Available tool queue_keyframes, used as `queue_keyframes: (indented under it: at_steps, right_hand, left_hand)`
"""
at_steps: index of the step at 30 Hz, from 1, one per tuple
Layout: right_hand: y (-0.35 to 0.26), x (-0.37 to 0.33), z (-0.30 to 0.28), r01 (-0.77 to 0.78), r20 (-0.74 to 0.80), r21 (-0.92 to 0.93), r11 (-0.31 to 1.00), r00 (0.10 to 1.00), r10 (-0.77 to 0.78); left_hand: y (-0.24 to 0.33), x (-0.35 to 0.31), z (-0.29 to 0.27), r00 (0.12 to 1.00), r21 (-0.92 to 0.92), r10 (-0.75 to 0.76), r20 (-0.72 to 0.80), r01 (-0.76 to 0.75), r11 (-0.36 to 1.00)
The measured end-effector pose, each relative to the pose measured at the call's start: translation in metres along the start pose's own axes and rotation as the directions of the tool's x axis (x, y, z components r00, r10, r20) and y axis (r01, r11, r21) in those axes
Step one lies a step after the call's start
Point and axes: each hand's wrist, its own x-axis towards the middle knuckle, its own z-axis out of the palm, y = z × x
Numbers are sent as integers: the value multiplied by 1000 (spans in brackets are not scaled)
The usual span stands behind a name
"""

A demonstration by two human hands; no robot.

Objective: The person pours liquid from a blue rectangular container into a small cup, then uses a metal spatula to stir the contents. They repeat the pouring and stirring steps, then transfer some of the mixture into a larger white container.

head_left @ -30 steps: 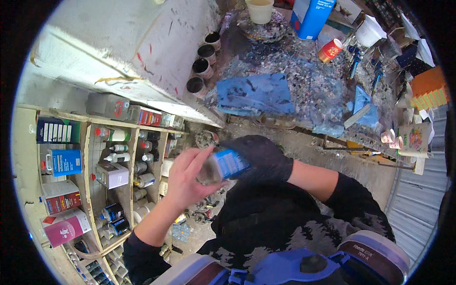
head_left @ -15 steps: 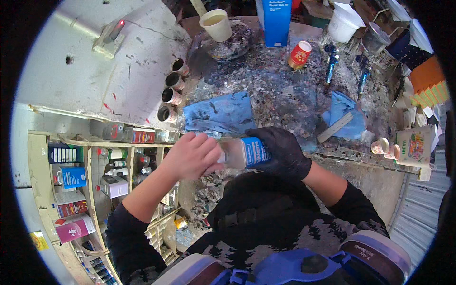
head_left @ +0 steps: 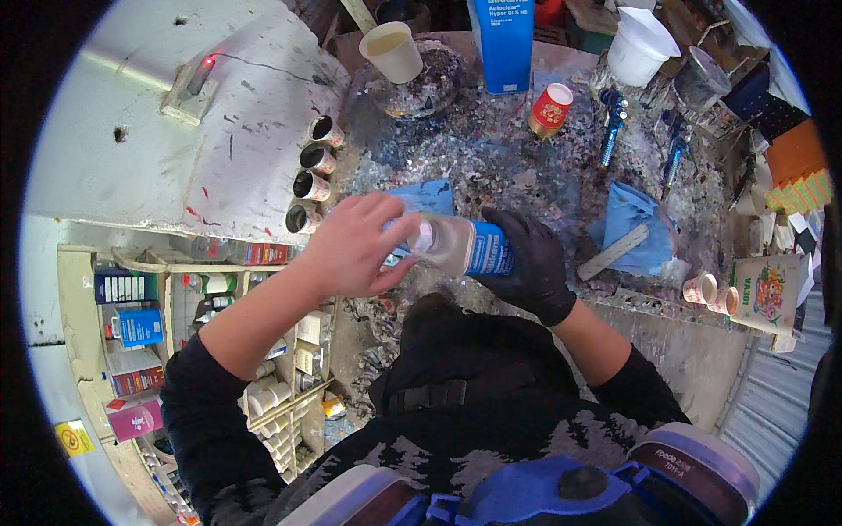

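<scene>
My gloved right hand (head_left: 531,267) is wrapped round a clear bottle with a blue label (head_left: 452,245). The bottle lies nearly level above the table's near edge, neck toward the left. Its white cap (head_left: 424,235) is on. My bare left hand (head_left: 364,245) is at the cap end, thumb and forefinger spread apart; the forefinger tip comes close to the cap, and whether it touches cannot be told. Behind the hands lies a blue cloth (head_left: 425,196), partly hidden by my left hand.
A paint-crusted table (head_left: 517,167) carries a cream cup (head_left: 391,53), a tall blue can (head_left: 504,53), a red paper cup (head_left: 551,110), spray guns (head_left: 611,127) and a stick (head_left: 614,252) on another blue cloth (head_left: 633,215). Several dark-filled cups (head_left: 314,159) line the left. Shelves (head_left: 180,280) hold bottles below.
My left hand has gone from fingers closed at the cap to fingers spread, baring the cap. The bottle has risen slightly to the right. The view has shifted a little.
</scene>
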Motion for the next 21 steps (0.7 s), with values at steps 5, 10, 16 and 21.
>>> queue_keyframes:
  at_steps: [5, 10, 16, 21]
  right_hand:
    - [-1, 9, 14, 29, 12, -24, 999, 1000, -29]
    - [-12, 24, 36, -35, -30, -89, 995, 999, 32]
    - [-15, 34, 49, -125, -116, -176, 976, 988, 105]
    - [-11, 33, 49, -210, -122, -166, 963, 974, 192]
  left_hand:
    - [-39, 9, 4, 924, 128, 366, 111, -379, 917]
    - [-58, 19, 50, 992, -380, -110, 59, 124, 917]
    - [-84, 35, 67, 984, -385, 49, -172, -113, 916]
    - [-100, 53, 30, 900, -20, 413, -142, -420, 907]
